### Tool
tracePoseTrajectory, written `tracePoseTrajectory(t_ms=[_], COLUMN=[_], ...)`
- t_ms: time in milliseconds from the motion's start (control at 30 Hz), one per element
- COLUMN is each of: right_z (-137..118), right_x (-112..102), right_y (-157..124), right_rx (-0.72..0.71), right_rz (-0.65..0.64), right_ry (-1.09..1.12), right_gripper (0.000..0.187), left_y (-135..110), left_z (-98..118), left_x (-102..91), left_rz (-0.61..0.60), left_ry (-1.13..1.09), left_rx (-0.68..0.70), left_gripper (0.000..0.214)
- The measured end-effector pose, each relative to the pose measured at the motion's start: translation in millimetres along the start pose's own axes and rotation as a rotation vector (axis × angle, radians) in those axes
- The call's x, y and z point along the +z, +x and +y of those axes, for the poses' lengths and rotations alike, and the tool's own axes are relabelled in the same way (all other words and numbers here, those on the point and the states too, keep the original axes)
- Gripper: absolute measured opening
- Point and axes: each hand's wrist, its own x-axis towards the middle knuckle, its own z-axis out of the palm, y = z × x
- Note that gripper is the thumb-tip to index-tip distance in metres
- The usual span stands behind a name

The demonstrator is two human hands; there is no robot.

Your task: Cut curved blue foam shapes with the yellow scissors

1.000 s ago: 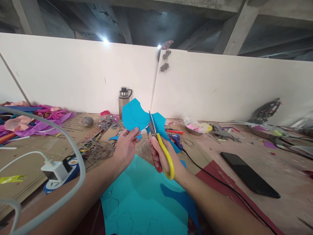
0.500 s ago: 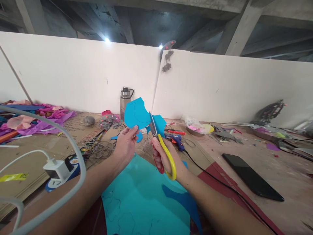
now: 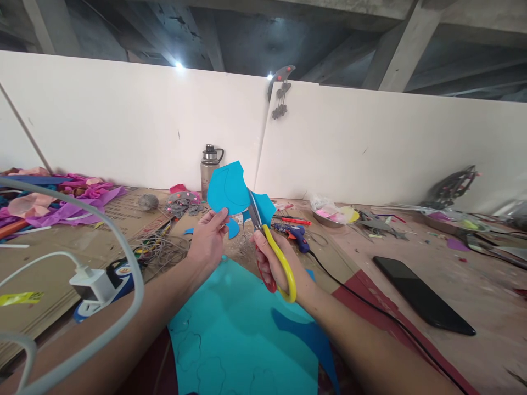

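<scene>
My left hand (image 3: 211, 233) pinches the lower edge of a blue sheet piece (image 3: 227, 189) between thumb and fingers. A curved line is drawn on that piece. In my right hand (image 3: 274, 260) are scissors (image 3: 284, 263) with yellow and red handles, their blades pointing up and left across the blue material. Part of the blue piece shows to the right of the blades. Below both hands lies a large turquoise sheet (image 3: 242, 329) with wavy outlines drawn on it. A darker blue offcut (image 3: 310, 343) rests over its right side.
A bottle (image 3: 209, 170) stands by the white partition (image 3: 123, 126). A blue glue gun (image 3: 301, 240) trails a black cord rightward, near a black phone (image 3: 424, 293). A white charger (image 3: 94, 285) sits on a power strip at left, with a pale cable (image 3: 132, 263) looping close to my left arm.
The blue piece and my left hand have shifted slightly left, and the piece has turned a little. The scissors remain across the blue material; their blades look closer together.
</scene>
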Motion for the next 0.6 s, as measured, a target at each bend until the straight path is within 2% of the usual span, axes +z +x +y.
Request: tracePoseTrajectory(t_ms=[267,600], right_z=[-8.4,3.3], right_x=[4.1,-3.2], right_y=[-7.0,-1.4], right_rx=[0.024,0.069], right_rz=[0.022,-0.078], right_ry=[-0.013,-0.097], right_gripper=[0.041,0.051], left_y=[6.7,13.7], left_z=[4.5,7.6], left_x=[-3.5,-7.2], left_rz=[0.009,0.058], left_ry=[0.028,0.033], left_rx=[0.035,0.049], left_gripper=[0.038,0.037])
